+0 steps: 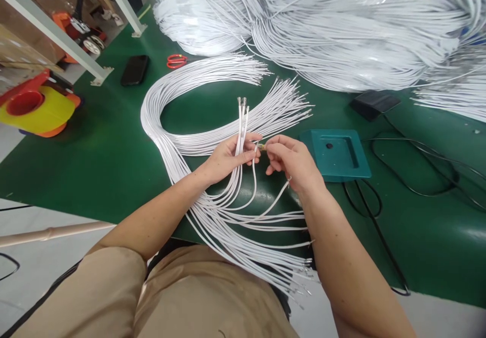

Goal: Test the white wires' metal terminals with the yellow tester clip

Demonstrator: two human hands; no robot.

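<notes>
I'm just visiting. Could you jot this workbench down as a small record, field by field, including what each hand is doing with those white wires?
Surface: green table mat
Left hand: grips a small bunch of white wires, metal tips pointing up
Right hand: pinches a single wire end beside the left thumb
Around the hands: looped wire bundle lying on the mat
Right of the hands: teal block with a shallow recess
Far side: heaps of white wire, black phone, red scissors
Also: black cables

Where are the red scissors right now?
In the head view the red scissors lie far left on the green table, just right of the black phone, near the wire pile.
</notes>
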